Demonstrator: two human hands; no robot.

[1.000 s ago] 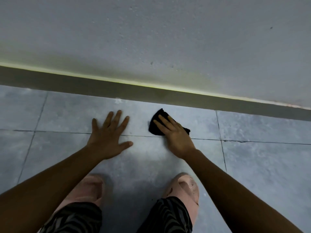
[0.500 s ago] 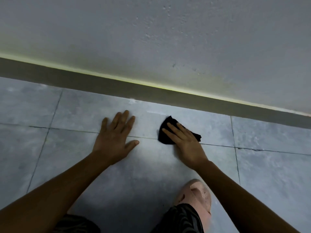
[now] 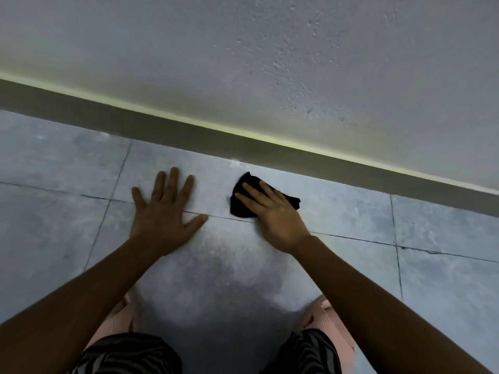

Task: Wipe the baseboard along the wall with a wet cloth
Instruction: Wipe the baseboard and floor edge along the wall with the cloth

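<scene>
A grey baseboard (image 3: 189, 132) runs diagonally along the foot of the wall, from upper left down to the right edge. A black cloth (image 3: 241, 203) lies flat on the floor tile a short way in front of it, not touching it. My right hand (image 3: 275, 214) presses down on the cloth with its fingers spread, covering its middle. Left of it, my left hand (image 3: 164, 214) rests flat on the tile, fingers apart, holding nothing.
Grey floor tiles (image 3: 351, 220) with dark grout lines fill the lower view. A rough pale wall (image 3: 270, 63) rises above the baseboard. My pink slippers (image 3: 329, 317) and striped trouser legs (image 3: 129, 354) are at the bottom. A small white mark (image 3: 235, 163) sits near the baseboard.
The view has shifted and both hands with the cloth sit a little closer to the baseboard than before. The right hand stays on the cloth; the left stays flat on the floor.
</scene>
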